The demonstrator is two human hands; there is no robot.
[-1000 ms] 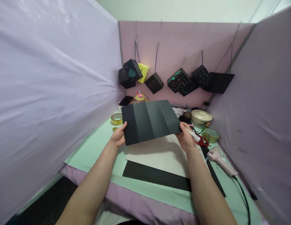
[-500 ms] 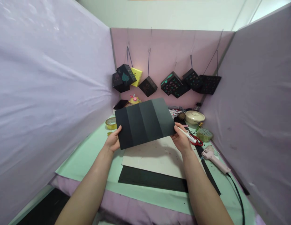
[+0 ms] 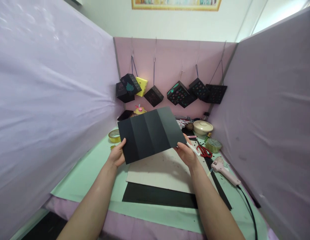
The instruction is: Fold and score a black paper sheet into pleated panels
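Observation:
A black sheet (image 3: 150, 133) with several parallel vertical creases is held up, slightly tilted, above the table. My left hand (image 3: 118, 154) grips its lower left edge, thumb on the front. At the lower right corner my right hand (image 3: 186, 152) pinches the sheet, and a white pen (image 3: 193, 149) sticks out beside its fingers. Beneath the sheet lies a white board (image 3: 157, 173) with dark specks, resting over black paper (image 3: 157, 196) on the green table cover.
To the right are red-handled scissors (image 3: 204, 151), a glue gun (image 3: 225, 171) with its cord, and a lidded bowl (image 3: 203, 127). Yellow tape (image 3: 114, 136) lies left. Dark boxes (image 3: 154, 96) hang at the back. Purple cloth walls (image 3: 265, 110) stand either side.
The view has tilted up slightly, showing a picture frame's lower edge. My right hand has shifted inward along the sheet's lower edge, its thumb now left of the corner.

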